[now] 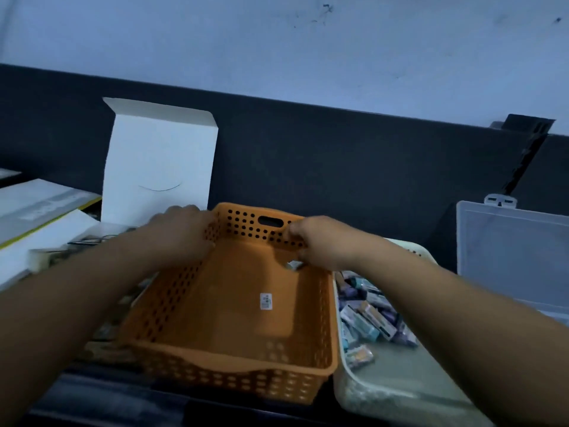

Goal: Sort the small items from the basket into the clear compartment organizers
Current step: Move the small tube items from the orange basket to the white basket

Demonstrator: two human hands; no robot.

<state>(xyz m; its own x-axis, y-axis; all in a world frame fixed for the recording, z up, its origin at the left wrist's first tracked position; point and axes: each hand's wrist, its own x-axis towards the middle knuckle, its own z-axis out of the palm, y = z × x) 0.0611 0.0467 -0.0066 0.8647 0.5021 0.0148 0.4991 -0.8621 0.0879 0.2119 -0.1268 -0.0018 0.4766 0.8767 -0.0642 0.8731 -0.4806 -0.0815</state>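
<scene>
Head view: left hand (181,231) and right hand (312,243) clamp curled fingers on the orange basket's (234,322) far rim; white basket (394,392) sits just beside its right edge.

White carton (160,161): upright, top flap open, back left.
Papers (40,208): stacked flat, far left, beside the carton.

Two baskets show: one orange basket (231,380) and one pale basket (400,389). One clear organizer (511,257), one white box (160,161), one left hand (181,232), one right hand (311,241). The small packets (366,318) are heaped and too blurred to count.
</scene>
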